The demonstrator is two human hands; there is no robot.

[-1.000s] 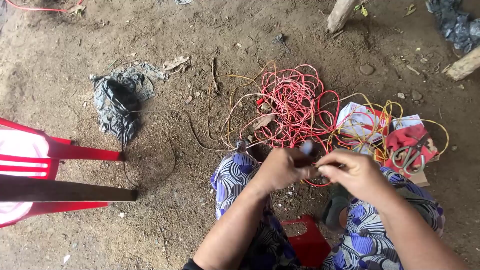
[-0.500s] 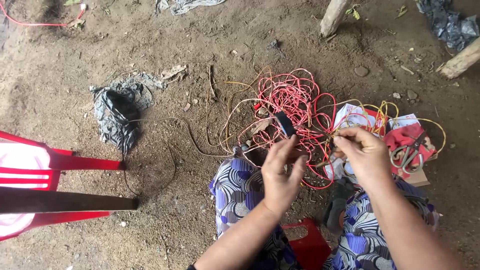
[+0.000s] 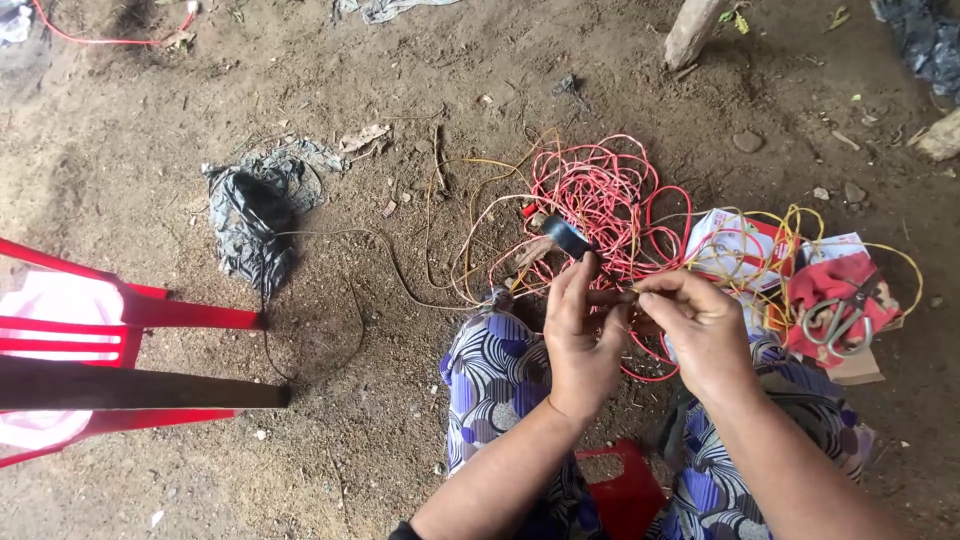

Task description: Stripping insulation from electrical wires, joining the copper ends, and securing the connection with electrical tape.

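Now the left hand [image 3: 582, 335] has come up from the knot of work it was bent over a second ago, and its fingers [image 3: 565, 285] are raised with a small dark roll of tape [image 3: 567, 238] pinched at their tips, lifted clear above the red wire tangle [image 3: 600, 205]. The right hand [image 3: 700, 330] has drawn in close beside it, thumb and forefinger narrowed on a thin piece of wire at the spot where the two hands meet; what exactly sits between those fingertips is too small to make out. So the tape looks freshly pulled out and held ready over the joint. Just to the right on the dirt lie scissors [image 3: 840, 315] on a red cloth [image 3: 825, 285], among loose yellow wire [image 3: 800, 225]. Off to the left stands a red plastic chair [image 3: 150, 315], with a crumpled dark plastic bag [image 3: 255, 215] beyond it.
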